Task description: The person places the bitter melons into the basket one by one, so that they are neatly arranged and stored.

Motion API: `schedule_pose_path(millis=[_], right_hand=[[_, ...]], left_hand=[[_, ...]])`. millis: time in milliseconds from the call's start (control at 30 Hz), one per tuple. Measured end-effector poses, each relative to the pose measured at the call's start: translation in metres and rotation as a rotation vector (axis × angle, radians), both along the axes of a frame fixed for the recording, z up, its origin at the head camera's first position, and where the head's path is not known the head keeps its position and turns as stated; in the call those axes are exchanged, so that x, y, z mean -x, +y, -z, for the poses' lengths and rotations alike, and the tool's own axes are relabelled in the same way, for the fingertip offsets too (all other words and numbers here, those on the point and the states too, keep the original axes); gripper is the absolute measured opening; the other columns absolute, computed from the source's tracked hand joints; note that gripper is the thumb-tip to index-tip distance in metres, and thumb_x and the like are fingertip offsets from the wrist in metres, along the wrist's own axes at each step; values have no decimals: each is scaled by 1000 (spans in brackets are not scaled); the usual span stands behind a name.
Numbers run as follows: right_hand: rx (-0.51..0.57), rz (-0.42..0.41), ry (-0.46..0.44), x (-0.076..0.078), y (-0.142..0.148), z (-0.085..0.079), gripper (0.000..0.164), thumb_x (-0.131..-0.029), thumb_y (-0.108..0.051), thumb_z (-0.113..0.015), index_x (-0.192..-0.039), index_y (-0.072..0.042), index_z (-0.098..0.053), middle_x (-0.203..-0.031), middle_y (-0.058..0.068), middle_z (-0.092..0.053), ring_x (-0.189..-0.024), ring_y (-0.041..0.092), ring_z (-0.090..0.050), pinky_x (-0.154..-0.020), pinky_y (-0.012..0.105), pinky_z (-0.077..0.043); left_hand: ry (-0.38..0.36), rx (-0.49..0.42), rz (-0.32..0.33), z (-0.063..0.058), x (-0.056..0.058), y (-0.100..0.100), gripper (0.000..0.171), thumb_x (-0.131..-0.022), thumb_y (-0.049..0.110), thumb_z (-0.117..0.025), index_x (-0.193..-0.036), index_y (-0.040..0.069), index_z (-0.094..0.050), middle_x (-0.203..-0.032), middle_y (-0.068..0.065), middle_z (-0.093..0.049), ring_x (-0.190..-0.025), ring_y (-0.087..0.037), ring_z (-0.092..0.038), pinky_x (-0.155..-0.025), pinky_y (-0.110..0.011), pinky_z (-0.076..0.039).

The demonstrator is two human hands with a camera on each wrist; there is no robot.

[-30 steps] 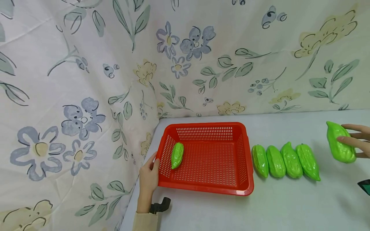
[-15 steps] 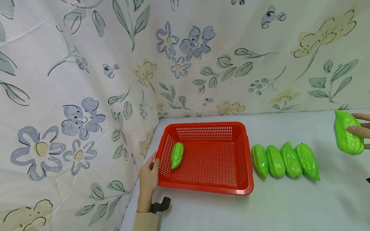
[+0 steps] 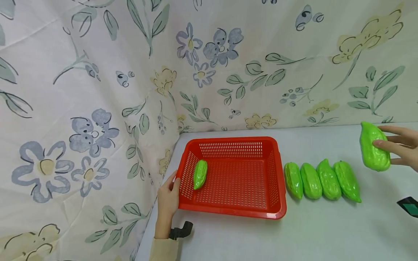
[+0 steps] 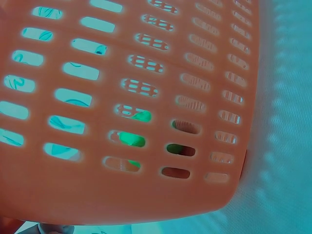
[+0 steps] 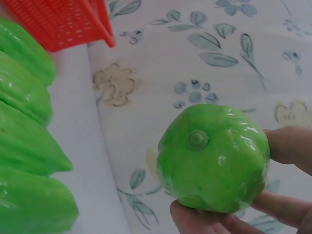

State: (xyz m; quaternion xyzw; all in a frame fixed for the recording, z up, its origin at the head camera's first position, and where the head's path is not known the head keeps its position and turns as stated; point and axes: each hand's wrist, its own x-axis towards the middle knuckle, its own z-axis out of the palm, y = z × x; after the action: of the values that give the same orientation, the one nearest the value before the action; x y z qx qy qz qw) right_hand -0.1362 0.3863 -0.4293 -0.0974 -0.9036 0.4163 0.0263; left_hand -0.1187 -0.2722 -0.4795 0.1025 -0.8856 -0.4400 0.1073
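Note:
My left hand (image 3: 168, 197) holds the left rim of a red plastic basket (image 3: 228, 214), thumb over the edge. One green bitter gourd (image 3: 200, 175) lies inside near that wall. In the left wrist view, the slotted basket wall (image 4: 112, 190) fills most of the picture, with green showing through some slots. At the far right, my right hand (image 3: 401, 145) grips another bitter gourd (image 3: 373, 150) above the table, tip pointing up. The right wrist view shows this held gourd (image 5: 214, 161) end-on, its stem stub facing the camera, thumb and fingers (image 5: 287, 207) around it.
Several more bitter gourds (image 3: 321, 181) lie side by side on the white table (image 3: 235, 239), just right of the basket. A flowered cloth (image 3: 248, 72) hangs behind and along the left. Black wrist gear (image 3: 181, 231) sits at my left wrist.
The right hand with its gourd first rose and moved right, then came back left, now a little higher and further left than at first. The left hand and basket stayed put.

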Motion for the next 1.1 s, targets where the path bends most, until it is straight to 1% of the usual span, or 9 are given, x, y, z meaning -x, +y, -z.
schedule_pose_path(millis=[100,200,333,400,467,700,833,933,1100], right_hand=[[23,-36,21,-4,-16,-4,72,-109,-29,-53,-165,1,-18,-138,49,-34,-89,13,-58,-55,22,-55],[52,-52,5,-6,-29,-8,73,-109,-34,-53,-168,-10,-17,-143,46,-34,-88,-1,-48,-59,14,-50],[62,-67,-11,-4,-43,-12,75,-107,-42,-54,-167,-13,-21,-145,40,-39,-93,1,-50,-61,13,-50],[74,-87,-20,-2,-50,-12,75,-107,-45,-55,-167,-14,-23,-147,36,-40,-87,-16,-41,-62,14,-50],[84,-105,-29,1,-58,-13,76,-106,-47,-55,-167,-13,-24,-147,33,-41,-85,-21,-42,-64,15,-51],[153,-229,-73,6,-94,-18,77,-107,-44,-53,-166,-6,-22,-152,38,-39,-94,-16,-47,-71,18,-54],[196,-293,-87,9,-119,-22,75,-107,-45,-53,-166,-11,-23,-154,33,-41,-116,13,-58,-78,26,-57],[233,-322,-97,11,-138,-26,75,-107,-47,-54,-167,-15,-23,-153,29,-43,-128,38,-52,-84,36,-60],[301,-368,-107,13,-166,-29,74,-107,-45,-55,-167,-17,-23,-154,28,-43,-132,43,-50,-91,49,-60]], left_hand=[[-2,1,1,0,0,0,46,-109,31,-52,-152,15,-56,-106,-20,-74,-78,-23,-64,-65,-27,-59],[-5,-2,-3,-1,0,1,46,-109,31,-53,-152,16,-56,-106,-19,-74,-78,-23,-64,-65,-26,-59],[-9,-11,-6,-2,1,2,45,-108,32,-52,-151,18,-57,-107,-17,-75,-79,-24,-65,-67,-27,-60],[-15,-16,-6,-1,2,2,45,-109,33,-52,-152,20,-57,-109,-17,-75,-81,-25,-65,-68,-29,-61],[-16,-21,-6,-1,2,2,45,-108,33,-52,-152,20,-57,-111,-18,-75,-81,-26,-66,-69,-31,-62],[-12,-15,-3,-1,3,1,45,-109,33,-52,-151,20,-57,-108,-18,-74,-81,-25,-65,-69,-29,-61],[-8,-8,6,-2,4,0,45,-109,33,-52,-152,19,-57,-106,-19,-74,-80,-25,-64,-67,-27,-59],[-6,-7,7,-3,4,0,45,-109,33,-52,-151,18,-57,-104,-19,-74,-80,-25,-63,-67,-26,-58],[-15,-13,-2,-2,2,-1,44,-109,32,-52,-151,19,-57,-101,-18,-73,-80,-25,-63,-66,-25,-56]])
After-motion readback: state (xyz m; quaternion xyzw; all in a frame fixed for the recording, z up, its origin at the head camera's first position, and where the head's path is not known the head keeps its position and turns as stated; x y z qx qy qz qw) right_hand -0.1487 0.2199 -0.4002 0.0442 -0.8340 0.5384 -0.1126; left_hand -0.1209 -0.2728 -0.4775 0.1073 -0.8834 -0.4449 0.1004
